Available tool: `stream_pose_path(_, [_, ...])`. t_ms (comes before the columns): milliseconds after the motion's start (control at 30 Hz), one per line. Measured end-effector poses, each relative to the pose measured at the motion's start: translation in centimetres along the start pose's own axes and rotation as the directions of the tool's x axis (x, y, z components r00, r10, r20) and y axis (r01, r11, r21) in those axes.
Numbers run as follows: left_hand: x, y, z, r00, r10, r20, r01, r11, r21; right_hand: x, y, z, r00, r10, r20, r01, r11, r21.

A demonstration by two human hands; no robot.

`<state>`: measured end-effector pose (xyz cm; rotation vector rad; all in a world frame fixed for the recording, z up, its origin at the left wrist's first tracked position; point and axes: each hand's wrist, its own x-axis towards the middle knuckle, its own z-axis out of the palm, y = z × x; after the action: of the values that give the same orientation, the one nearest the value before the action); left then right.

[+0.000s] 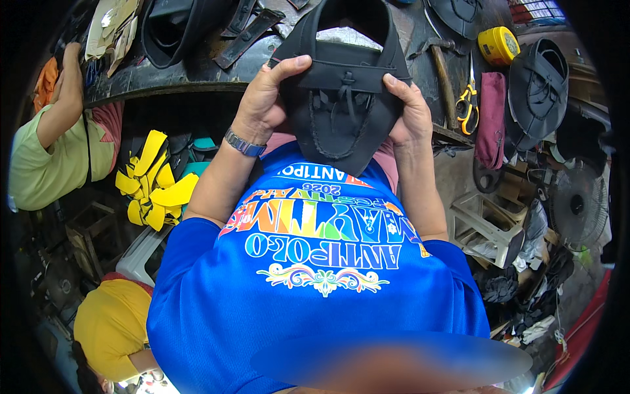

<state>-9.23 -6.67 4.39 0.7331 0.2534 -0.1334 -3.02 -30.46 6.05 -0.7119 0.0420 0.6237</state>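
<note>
Between my hands is a black shoe upper [341,134], held above my lap at the table's front edge. A flat strap crosses it, with a small knotted tie hanging from the middle and a curved, frayed seam below. My left hand [270,95] grips its left side, thumb lying on top near the strap's end. On the opposite side my right hand [410,108] pinches the edge, thumb at the strap's right end. The fingers of both hands are mostly hidden beneath the piece.
A hammer [444,85], yellow-handled scissors [468,108], a yellow tub [499,46] and a maroon pouch [491,121] lie right of me. More black uppers [538,92] sit beyond. Yellow cut pieces [154,177] are piled at left. Two other people are on my left.
</note>
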Motion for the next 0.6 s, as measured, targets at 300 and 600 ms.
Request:
stream_pose_path(300, [0.6,3.8,1.0,0.987,0.111,0.115,-0.132,0.972,0.195,-0.9,-6.1,5.2,0.947,-0.299,0.118,0.321,0.898,-0.302])
stream_pose_path(600, [6.6,8.5,0.9,0.862,0.201,0.466,-0.098,0.967,-0.237,7.7,-2.7,3.0,0.501,-0.263,0.825,0.485,-0.704,-0.519])
